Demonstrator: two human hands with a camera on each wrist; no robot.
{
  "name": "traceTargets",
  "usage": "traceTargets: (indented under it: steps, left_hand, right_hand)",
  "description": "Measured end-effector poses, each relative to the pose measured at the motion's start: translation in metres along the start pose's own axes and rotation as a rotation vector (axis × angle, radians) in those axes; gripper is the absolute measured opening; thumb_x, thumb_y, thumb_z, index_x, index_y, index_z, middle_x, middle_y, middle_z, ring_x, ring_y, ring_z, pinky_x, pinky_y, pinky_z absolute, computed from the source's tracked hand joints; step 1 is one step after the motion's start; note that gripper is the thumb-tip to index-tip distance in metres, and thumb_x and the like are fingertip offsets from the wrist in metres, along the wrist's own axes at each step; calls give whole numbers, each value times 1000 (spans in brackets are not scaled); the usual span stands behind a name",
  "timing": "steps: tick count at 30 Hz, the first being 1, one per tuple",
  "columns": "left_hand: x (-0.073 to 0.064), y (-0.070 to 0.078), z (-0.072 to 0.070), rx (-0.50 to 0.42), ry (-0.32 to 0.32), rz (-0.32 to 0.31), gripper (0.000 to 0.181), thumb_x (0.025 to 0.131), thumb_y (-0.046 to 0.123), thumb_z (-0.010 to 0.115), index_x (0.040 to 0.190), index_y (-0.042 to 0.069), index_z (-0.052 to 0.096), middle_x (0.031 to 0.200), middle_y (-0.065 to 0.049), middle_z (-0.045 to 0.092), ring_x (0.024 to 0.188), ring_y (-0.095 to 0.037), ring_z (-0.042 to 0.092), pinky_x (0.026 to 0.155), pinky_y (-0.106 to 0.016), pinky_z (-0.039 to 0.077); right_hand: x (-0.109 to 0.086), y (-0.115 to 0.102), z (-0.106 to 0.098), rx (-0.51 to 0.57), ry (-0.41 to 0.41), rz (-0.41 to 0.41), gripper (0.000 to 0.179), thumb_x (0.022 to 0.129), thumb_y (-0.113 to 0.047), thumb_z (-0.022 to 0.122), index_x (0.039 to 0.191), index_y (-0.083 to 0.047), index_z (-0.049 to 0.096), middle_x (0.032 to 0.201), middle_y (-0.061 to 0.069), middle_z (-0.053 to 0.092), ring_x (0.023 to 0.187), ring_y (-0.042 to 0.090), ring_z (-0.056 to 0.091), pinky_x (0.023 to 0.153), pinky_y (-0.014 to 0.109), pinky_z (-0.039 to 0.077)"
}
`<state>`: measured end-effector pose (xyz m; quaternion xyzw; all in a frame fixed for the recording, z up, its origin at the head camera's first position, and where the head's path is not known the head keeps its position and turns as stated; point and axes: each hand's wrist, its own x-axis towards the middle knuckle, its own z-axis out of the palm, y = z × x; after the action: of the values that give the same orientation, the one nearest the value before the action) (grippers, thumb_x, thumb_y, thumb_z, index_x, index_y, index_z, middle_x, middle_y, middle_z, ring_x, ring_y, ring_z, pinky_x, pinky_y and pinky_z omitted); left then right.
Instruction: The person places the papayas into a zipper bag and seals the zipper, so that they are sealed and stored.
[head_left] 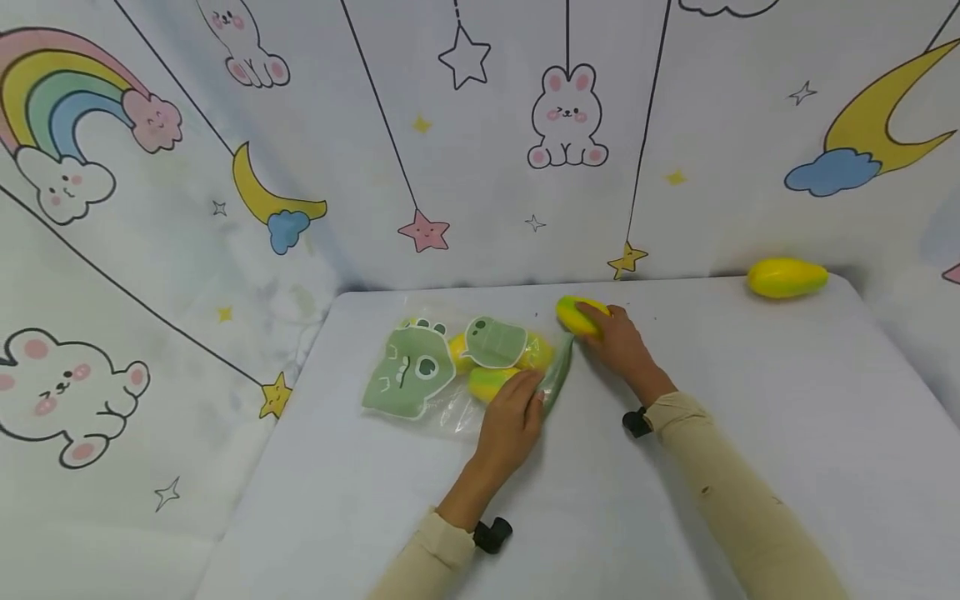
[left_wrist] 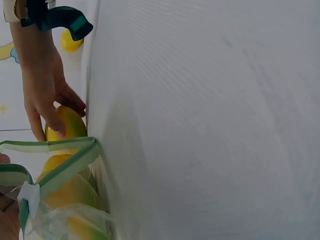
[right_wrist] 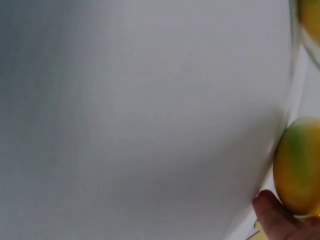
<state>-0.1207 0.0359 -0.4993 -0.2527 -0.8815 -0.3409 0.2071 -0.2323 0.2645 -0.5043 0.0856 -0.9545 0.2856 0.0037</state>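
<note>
A clear zip bag (head_left: 458, 406) with a green cartoon dinosaur print lies on the table with several yellow-green mangoes inside. My left hand (head_left: 512, 421) holds the bag's edge near its mouth; in the left wrist view the green-trimmed mouth (left_wrist: 70, 159) gapes, with a white slider (left_wrist: 31, 196) beside the fingers. Just beyond the mouth, my right hand (head_left: 621, 340) grips another mango (head_left: 576, 316) by its right end. In the right wrist view, a thumb lies against this mango (right_wrist: 299, 165), and most of the hand is out of frame.
One more mango (head_left: 786, 277) lies at the table's back right corner. The white table (head_left: 757, 367) meets a wall covering (head_left: 502, 183) with cartoon drawings along its back edge. Each wrist wears a black camera mount (head_left: 492, 535).
</note>
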Motion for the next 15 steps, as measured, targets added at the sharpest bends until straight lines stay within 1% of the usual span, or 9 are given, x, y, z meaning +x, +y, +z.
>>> traceTargets:
  steps: [3, 7, 9, 11, 13, 15]
  left_hand:
    - [1, 2, 0, -3, -15, -2, 30, 97, 10, 57, 124, -1, 63, 124, -11, 65, 121, -21, 60, 106, -30, 48]
    - [2, 3, -2, 8, -29, -11, 30, 97, 9, 56, 124, 0, 63, 124, -11, 65, 121, -21, 60, 107, -29, 47]
    - [1, 2, -3, 19, -32, -12, 30, 97, 10, 57, 125, 0, 63, 124, -11, 65, 121, -21, 59, 107, -29, 47]
    - [2, 3, -3, 21, -38, -13, 31, 97, 10, 56, 126, 0, 63, 125, -11, 65, 122, -21, 59, 107, -30, 47]
    - [1, 4, -3, 19, -43, -21, 31, 98, 11, 57, 126, 0, 63, 126, -11, 65, 122, -22, 59, 106, -32, 48]
    - [1, 6, -3, 11, -52, -38, 31, 98, 12, 57, 126, 0, 63, 126, -11, 65, 122, -22, 59, 106, -33, 48]
  right_hand:
    - [-2, -6, -3, 28, 40, 29, 63, 94, -19, 64, 150, -11, 36, 136, 37, 42, 119, 52, 49, 99, 65, 44]
    - [-5, -11, -13, 136, 95, 94, 67, 89, -21, 70, 142, -2, 33, 130, 33, 53, 113, 46, 55, 95, 59, 47]
    - [-8, -12, -19, 178, 136, 116, 66, 87, -23, 72, 137, 1, 37, 131, 33, 54, 113, 45, 56, 96, 58, 48]
    - [-14, -11, -30, 185, 187, 110, 63, 87, -22, 73, 136, 4, 43, 132, 32, 54, 115, 46, 55, 98, 59, 46]
    - [-20, -10, -41, 185, 237, 103, 61, 88, -20, 72, 138, 2, 48, 133, 30, 55, 116, 45, 54, 99, 59, 45]
    - [-26, -9, -53, 201, 262, 100, 61, 89, -20, 72, 141, 0, 49, 135, 29, 54, 115, 45, 54, 98, 58, 47]
